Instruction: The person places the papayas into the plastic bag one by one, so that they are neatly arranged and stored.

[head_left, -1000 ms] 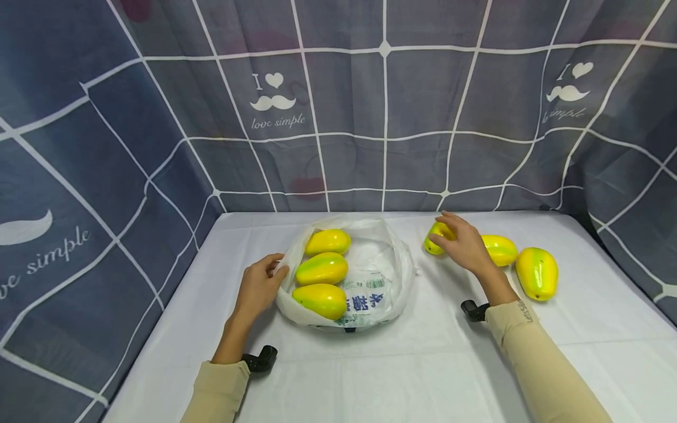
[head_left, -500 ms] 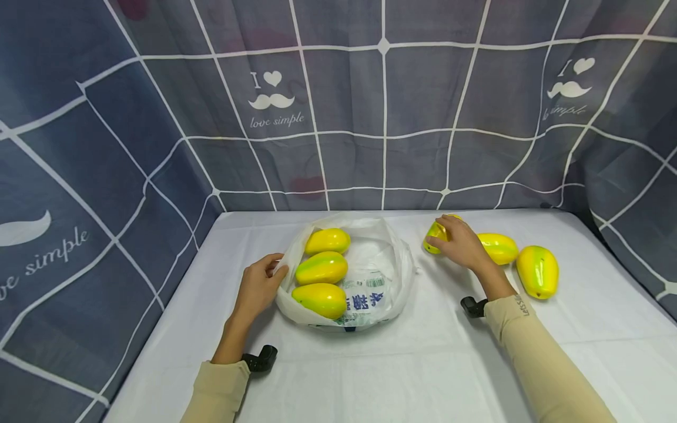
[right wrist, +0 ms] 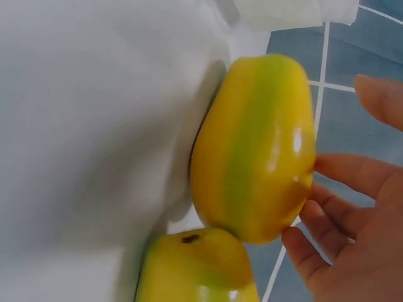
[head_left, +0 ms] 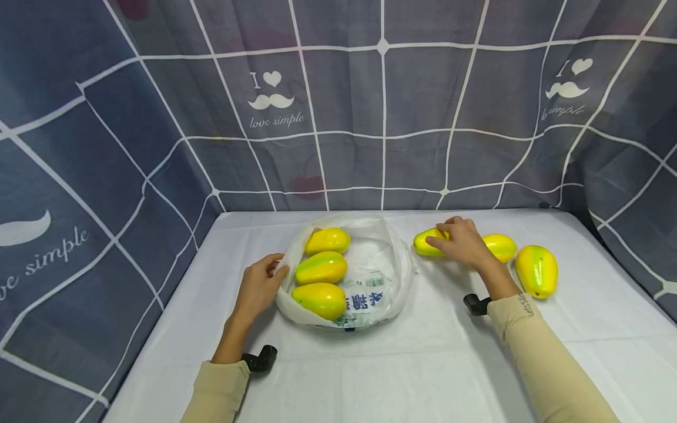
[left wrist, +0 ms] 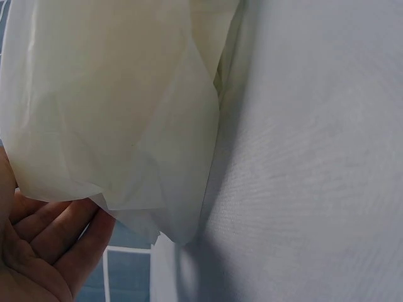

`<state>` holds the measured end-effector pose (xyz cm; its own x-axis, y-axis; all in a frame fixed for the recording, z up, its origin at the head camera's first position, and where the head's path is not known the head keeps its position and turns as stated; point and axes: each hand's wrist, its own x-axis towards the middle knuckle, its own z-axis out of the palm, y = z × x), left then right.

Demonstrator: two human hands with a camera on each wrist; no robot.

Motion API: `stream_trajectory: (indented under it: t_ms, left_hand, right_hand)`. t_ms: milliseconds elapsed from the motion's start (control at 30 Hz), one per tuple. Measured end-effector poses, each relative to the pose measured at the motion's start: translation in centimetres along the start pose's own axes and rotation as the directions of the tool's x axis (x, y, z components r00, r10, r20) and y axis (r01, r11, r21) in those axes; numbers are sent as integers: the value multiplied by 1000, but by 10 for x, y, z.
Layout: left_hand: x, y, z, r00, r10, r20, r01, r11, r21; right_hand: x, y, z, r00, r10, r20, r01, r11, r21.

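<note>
My left hand [head_left: 260, 288] pinches the left rim of a white plastic bag [head_left: 399, 276] that lies with its mouth spread. The left wrist view shows the fingers [left wrist: 69, 236] tucked behind the edge of the thin bag [left wrist: 126, 113]. Inside the bag three yellow-green papayas [head_left: 321, 268] lie in a column along its left side. Right of the bag, my right hand [head_left: 462, 242] touches another papaya [head_left: 427, 242]. Seen from the right wrist, fingertips [right wrist: 322, 162] rest against that papaya's side [right wrist: 252, 151], while the thumb [right wrist: 381, 100] stands apart from it.
Behind the right hand lies a second papaya [head_left: 499, 247], and a third papaya [head_left: 536, 271] is farther right. A white cloth [head_left: 391, 370] covers the table. Dark checked curtain [head_left: 344, 106] hangs along the back and sides.
The papaya at my right hand has turned and shifted left toward the bag. My left hand stays at the bag's rim.
</note>
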<state>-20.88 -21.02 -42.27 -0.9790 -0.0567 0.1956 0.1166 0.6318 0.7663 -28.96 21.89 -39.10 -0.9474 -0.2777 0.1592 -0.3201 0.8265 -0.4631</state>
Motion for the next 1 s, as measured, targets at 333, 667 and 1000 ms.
stream_trajectory:
  t_ms: [333, 667, 1000]
  left_hand:
    - [0, -3, 1, 1000, 1, 0, -1, 1000, 6]
    - [0, -2, 1, 1000, 6, -1, -6, 1000, 13]
    - [0, -2, 0, 1000, -2, 5, 1, 1000, 21]
  right_hand:
    - [-3, 8, 7, 998, 66, -19, -63, 993, 103]
    - [-4, 13, 8, 1000, 10, -3, -10, 992, 130]
    - [-7, 17, 11, 999, 42, 16, -44, 979, 201]
